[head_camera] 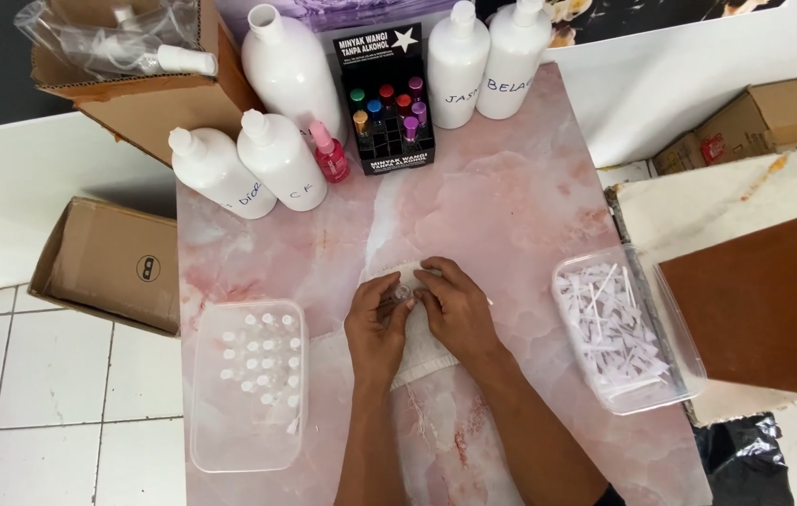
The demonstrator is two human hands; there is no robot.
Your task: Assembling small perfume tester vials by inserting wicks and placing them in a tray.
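Note:
Both my hands meet over a white cloth in the middle of the pink marble table. My left hand and my right hand pinch a small clear vial between their fingertips. What else sits between the fingers is hidden. A clear plastic tub with several small clear vials stands to the left. Another clear tub with several white spray tubes stands to the right.
Several large white bottles line the table's far edge, with a small pink bottle and a black display box of small coloured bottles. Cardboard boxes lie left on the tiled floor. A brown board lies to the right.

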